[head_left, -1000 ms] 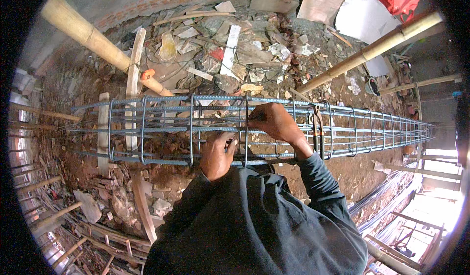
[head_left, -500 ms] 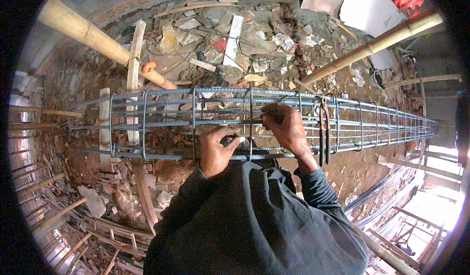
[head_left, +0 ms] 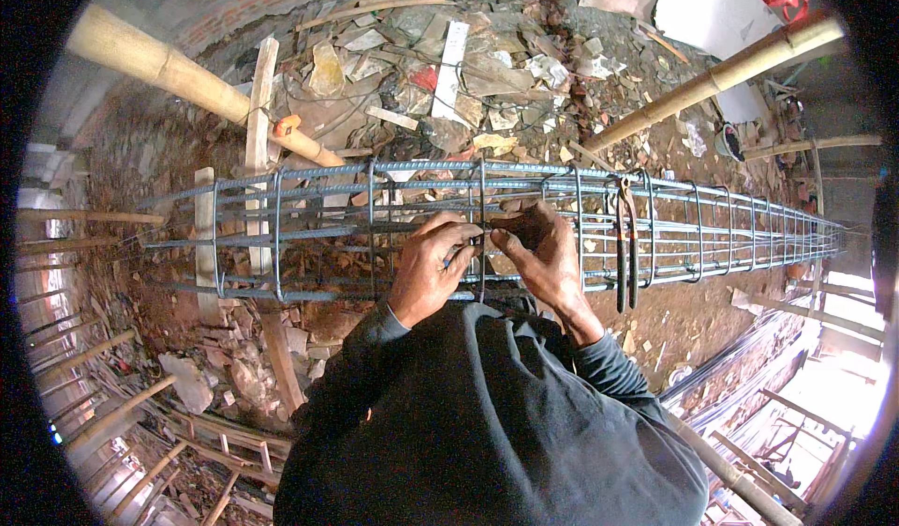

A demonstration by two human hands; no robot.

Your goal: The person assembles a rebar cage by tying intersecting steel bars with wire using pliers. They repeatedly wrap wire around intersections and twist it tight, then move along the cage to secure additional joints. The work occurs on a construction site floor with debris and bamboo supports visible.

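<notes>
A long cage of ribbed steel bars with square stirrups runs from left to right in front of me. My left hand is closed in a pinch beside a dark stirrup, its fingertips at a middle bar. Just right of that stirrup, my right hand has its thumb and fingers pinched at the same spot. Whatever lies between the fingertips is too small to make out. Pincers with dark handles hang by their head on the cage, to the right of my right hand.
Bamboo poles slant in at the far left and far right. Upright wooden boards stand at the cage's left end. Rubble and scraps cover the ground behind. A pale sheet lies at the back right.
My left hand has moved up and right, and my right hand slightly down, so their fingertips now meet at the stirrup. The pincers hang at nearly the same place.
</notes>
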